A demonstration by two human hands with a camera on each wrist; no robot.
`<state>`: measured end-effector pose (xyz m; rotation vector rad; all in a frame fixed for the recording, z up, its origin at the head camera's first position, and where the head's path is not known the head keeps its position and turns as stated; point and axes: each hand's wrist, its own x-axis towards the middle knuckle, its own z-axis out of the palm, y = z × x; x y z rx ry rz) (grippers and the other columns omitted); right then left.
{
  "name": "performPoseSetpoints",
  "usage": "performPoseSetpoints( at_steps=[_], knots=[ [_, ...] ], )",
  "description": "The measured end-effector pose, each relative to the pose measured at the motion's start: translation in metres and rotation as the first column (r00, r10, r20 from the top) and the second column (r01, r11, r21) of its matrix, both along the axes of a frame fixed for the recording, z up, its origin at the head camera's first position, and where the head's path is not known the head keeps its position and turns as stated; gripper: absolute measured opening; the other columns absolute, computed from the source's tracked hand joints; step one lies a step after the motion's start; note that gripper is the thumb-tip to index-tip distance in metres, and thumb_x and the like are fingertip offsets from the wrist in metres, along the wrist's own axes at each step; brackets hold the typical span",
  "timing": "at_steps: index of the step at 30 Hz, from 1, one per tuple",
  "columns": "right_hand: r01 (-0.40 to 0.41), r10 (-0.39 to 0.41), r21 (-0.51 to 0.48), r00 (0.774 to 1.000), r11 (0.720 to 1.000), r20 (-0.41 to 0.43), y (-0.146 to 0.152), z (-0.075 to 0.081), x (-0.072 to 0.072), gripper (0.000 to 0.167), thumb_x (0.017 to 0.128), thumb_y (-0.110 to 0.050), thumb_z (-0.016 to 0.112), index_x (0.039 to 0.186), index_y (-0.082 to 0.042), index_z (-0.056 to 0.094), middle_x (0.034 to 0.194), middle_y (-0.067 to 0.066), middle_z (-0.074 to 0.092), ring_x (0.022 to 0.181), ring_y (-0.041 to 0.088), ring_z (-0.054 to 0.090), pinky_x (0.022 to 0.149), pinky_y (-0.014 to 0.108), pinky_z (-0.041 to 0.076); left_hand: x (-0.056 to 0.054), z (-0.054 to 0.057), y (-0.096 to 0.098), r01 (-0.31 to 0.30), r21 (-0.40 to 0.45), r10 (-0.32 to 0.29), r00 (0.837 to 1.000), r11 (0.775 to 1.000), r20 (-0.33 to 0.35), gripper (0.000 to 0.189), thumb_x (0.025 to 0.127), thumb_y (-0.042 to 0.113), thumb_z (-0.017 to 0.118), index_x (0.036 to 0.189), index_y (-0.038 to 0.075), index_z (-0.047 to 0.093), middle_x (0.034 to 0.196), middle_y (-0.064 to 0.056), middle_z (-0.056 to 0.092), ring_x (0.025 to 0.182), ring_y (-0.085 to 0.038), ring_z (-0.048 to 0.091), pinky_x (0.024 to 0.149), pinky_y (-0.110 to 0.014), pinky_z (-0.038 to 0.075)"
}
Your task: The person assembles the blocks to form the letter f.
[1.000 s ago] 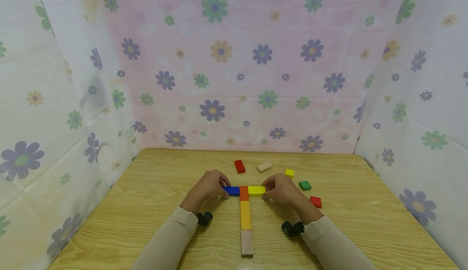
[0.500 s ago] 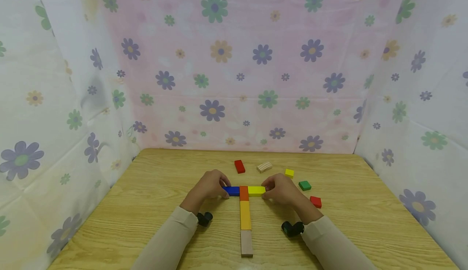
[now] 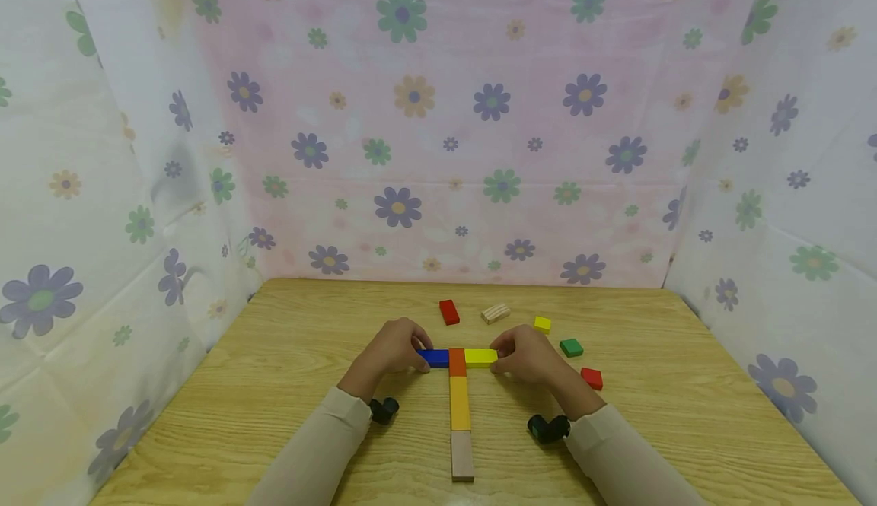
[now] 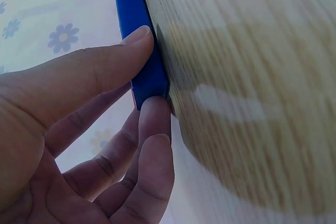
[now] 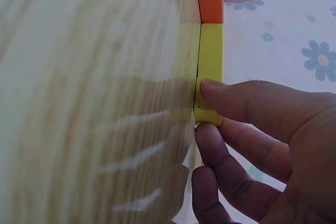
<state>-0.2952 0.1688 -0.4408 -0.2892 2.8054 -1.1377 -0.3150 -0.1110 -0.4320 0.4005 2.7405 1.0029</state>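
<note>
A blue block lies flat against the left side of an orange-red block. My left hand pinches its outer end, thumb on the near face and a fingertip at the end, as the left wrist view shows. On the other side a yellow block meets the same orange-red block, its outer end pinched by my right hand. Below the orange-red block, a yellow-orange block and a plain wood block run toward me in a line, so the blocks form a T.
Behind and right of the T lie a red block, a ribbed plain wood piece, a small yellow block, a green block and another red block. Flowered cloth surrounds the wooden table.
</note>
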Motion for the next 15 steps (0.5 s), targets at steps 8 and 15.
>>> performPoseSetpoints(
  at_steps=[8, 15],
  knots=[
    [-0.008, 0.008, 0.000, 1.000, 1.000, -0.003, 0.0010, 0.0004, 0.0006, 0.028, 0.083, -0.010, 0.087, 0.110, -0.009, 0.079, 0.093, 0.001, 0.069, 0.083, 0.017, 0.058, 0.074, 0.032, 0.052, -0.0005, -0.0015, 0.0003, -0.004, 0.005, 0.004, 1.000, 1.000, 0.003, 0.026, 0.076, 0.009, 0.093, 0.097, 0.017, 0.080, 0.101, -0.005, 0.072, 0.094, -0.023, 0.063, 0.087, -0.043, 0.057],
    [-0.010, 0.011, 0.006, 1.000, 1.000, -0.008, 0.0014, 0.0005, 0.0006, 0.028, 0.083, -0.011, 0.087, 0.109, -0.009, 0.079, 0.093, 0.001, 0.069, 0.083, 0.017, 0.058, 0.075, 0.032, 0.052, -0.0002, -0.0020, 0.0004, 0.002, 0.008, -0.002, 1.000, 1.000, -0.002, 0.027, 0.075, 0.008, 0.093, 0.097, 0.017, 0.080, 0.101, -0.005, 0.072, 0.094, -0.023, 0.064, 0.089, -0.044, 0.057]
  ],
)
